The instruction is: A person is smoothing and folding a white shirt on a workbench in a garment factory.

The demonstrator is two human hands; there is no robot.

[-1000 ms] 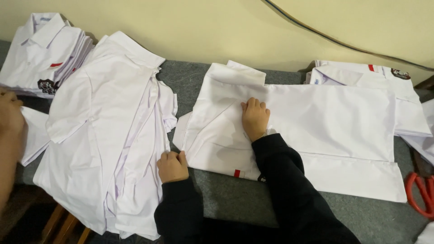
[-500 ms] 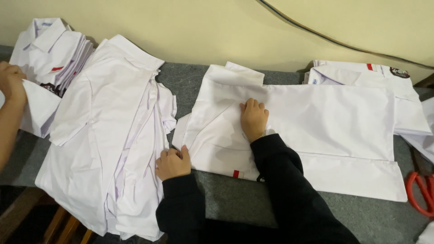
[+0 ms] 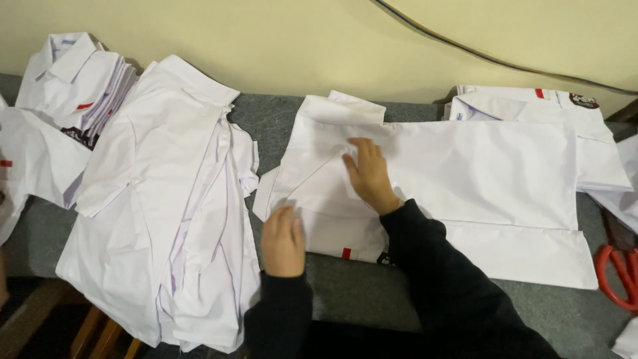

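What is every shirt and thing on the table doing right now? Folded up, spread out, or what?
Shirt under the hands: spread flat, partly folded.
Left hand: lying on that shirt's edge.
Right hand: pressing flat on the shirt.
Big shirt pile: loose, unfolded, hanging over the table edge.
Folded shirt stack: neat, collars up.
Red scissors: lying unused; open or shut unclear.

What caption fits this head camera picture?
Both hands, left hand and right hand, press a white shirt flat on a grey table.

Shirt (image 3: pixel 465 179) lies between shirt pile (image 3: pixel 166 206) and scissors (image 3: pixel 615 272).
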